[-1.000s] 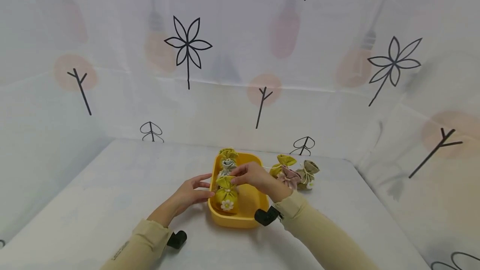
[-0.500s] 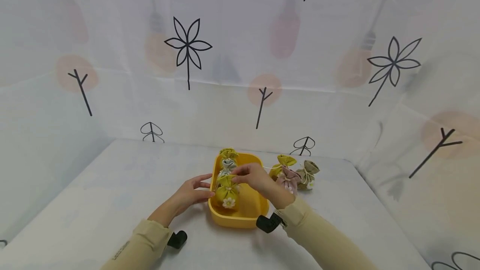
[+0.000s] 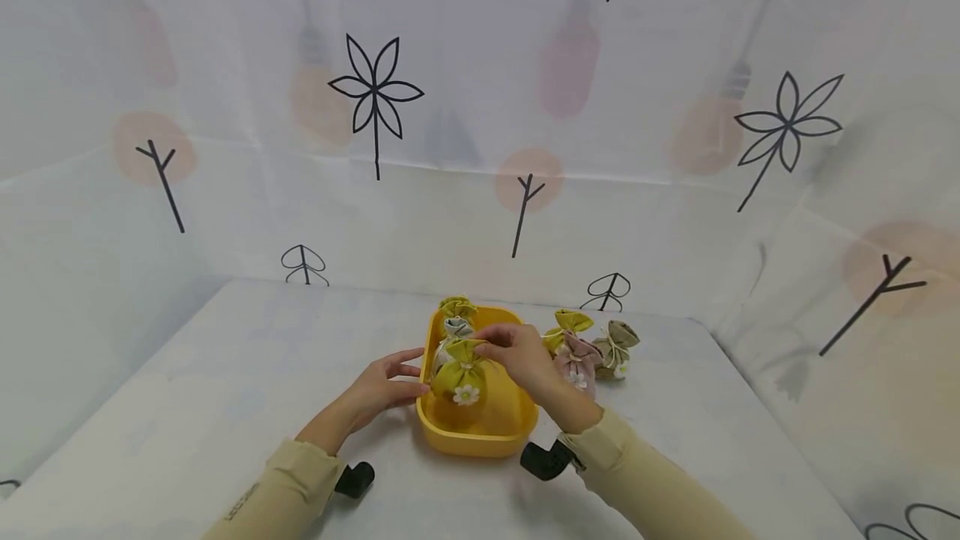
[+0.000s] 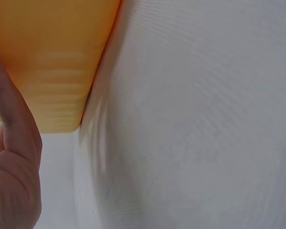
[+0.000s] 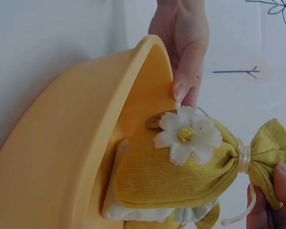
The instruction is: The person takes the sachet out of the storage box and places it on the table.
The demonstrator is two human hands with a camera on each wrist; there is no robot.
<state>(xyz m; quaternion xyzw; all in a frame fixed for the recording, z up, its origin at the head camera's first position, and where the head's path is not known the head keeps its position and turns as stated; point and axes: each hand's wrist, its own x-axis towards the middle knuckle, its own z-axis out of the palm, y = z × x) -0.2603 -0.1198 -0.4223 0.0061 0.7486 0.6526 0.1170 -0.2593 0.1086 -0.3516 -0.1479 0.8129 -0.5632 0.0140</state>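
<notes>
My right hand (image 3: 521, 357) pinches the gathered top of a mustard-yellow sachet bag (image 3: 462, 377) between thumb and fingers. A white fabric flower (image 5: 185, 134) decorates its front, and a pale cord ties its neck. The sachet hangs over the left half of a yellow plastic basin (image 3: 476, 446), tilted in the right wrist view. Behind it, a pale grey sachet (image 3: 458, 327) and another yellow sachet (image 3: 455, 307) stand along the basin's left side, partly hidden. With fingers extended, my left hand (image 3: 375, 390) rests against the basin's left outer wall (image 4: 62, 62).
Right of the basin, three more sachets stand close together on the white table (image 3: 187, 407): a yellow one (image 3: 572, 321), a pink one (image 3: 577, 361) and a tan one (image 3: 618, 348). A patterned white cloth (image 3: 442, 215) rises behind the table.
My right hand has lifted the yellow sachet and moved it slightly right, away from the basin's left front corner. My left hand stays at the basin's wall.
</notes>
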